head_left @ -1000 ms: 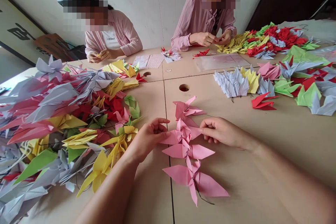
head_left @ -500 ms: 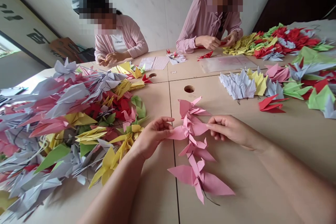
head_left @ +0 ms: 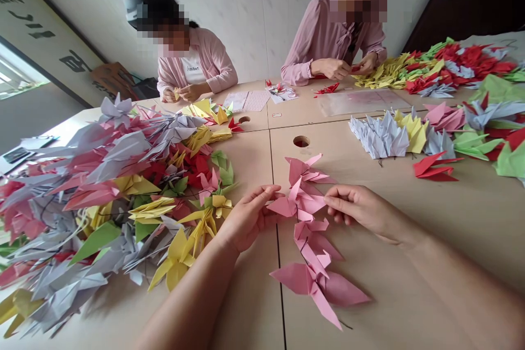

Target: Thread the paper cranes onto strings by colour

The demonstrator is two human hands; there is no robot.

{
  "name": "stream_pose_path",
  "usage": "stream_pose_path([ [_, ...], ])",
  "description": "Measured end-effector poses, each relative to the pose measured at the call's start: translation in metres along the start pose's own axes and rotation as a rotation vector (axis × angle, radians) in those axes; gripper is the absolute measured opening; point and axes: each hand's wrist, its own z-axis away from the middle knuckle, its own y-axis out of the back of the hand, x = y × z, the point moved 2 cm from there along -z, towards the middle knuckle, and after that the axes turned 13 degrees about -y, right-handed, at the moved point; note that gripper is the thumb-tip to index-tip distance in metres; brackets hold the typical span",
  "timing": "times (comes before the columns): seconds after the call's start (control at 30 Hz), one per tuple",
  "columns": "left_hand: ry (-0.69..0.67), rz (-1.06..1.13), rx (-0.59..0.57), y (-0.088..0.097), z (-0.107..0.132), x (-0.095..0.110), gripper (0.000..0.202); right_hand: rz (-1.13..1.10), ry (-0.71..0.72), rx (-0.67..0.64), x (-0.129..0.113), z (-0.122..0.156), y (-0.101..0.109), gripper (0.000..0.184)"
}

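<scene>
A string of pink paper cranes [head_left: 308,229] lies on the tan table [head_left: 430,219] in front of me, running from near the round hole toward my body. My left hand [head_left: 248,216] pinches the left wing of one pink crane in the middle of the string. My right hand [head_left: 361,208] is closed in a pinch at the right side of the same crane, fingertips touching its wing. A thin dark thread trails out at the near end of the string.
A big heap of pink, grey, yellow, red and green paper cranes [head_left: 106,197] fills the left. More crane rows [head_left: 414,134] lie at right. Two people [head_left: 192,68] in pink shirts fold paper at the far side. A cable hole [head_left: 301,141] sits mid-table.
The lower cranes of the pink string have shifted and bunched closer together. My view has drifted left and down slightly; both hands stay on the same crane.
</scene>
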Motion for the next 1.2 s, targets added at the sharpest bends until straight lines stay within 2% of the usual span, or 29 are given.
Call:
stream_pose_path([
  [0.1, 0.035, 0.099, 0.052, -0.003, 0.0, -0.003, 0.024, -0.024, 0.011, -0.015, -0.001, 0.001, -0.003, 0.036],
  [0.17, 0.057, 0.116, 0.041, -0.006, 0.001, -0.004, 0.022, -0.045, 0.016, -0.02, -0.002, 0.002, -0.005, 0.035],
  [0.37, 0.071, 0.151, -0.146, -0.009, 0.004, -0.009, 0.033, -0.092, 0.067, -0.043, -0.004, 0.004, -0.009, 0.032],
  [0.47, 0.072, 0.171, -0.185, -0.008, 0.004, -0.011, 0.033, -0.109, 0.086, -0.061, -0.008, 0.007, -0.012, 0.033],
  [0.63, 0.057, 0.181, -0.15, -0.01, 0.004, -0.01, 0.03, -0.115, 0.122, -0.079, -0.015, 0.012, -0.016, 0.033],
  [0.8, 0.057, 0.175, -0.132, -0.01, 0.005, -0.01, 0.03, -0.001, 0.138, -0.058, -0.016, 0.013, -0.018, 0.033],
  [1.0, 0.032, 0.204, -0.202, -0.014, 0.007, -0.01, 0.029, 0.16, 0.183, 0.054, -0.017, 0.014, -0.019, 0.029],
  [1.13, 0.01, 0.151, -0.19, -0.016, 0.009, -0.01, 0.025, 0.166, 0.21, 0.025, -0.02, 0.015, -0.021, 0.027],
  [1.2, -0.019, 0.09, -0.174, -0.017, 0.01, -0.01, 0.025, 0.166, 0.209, 0.054, -0.02, 0.015, -0.02, 0.026],
])
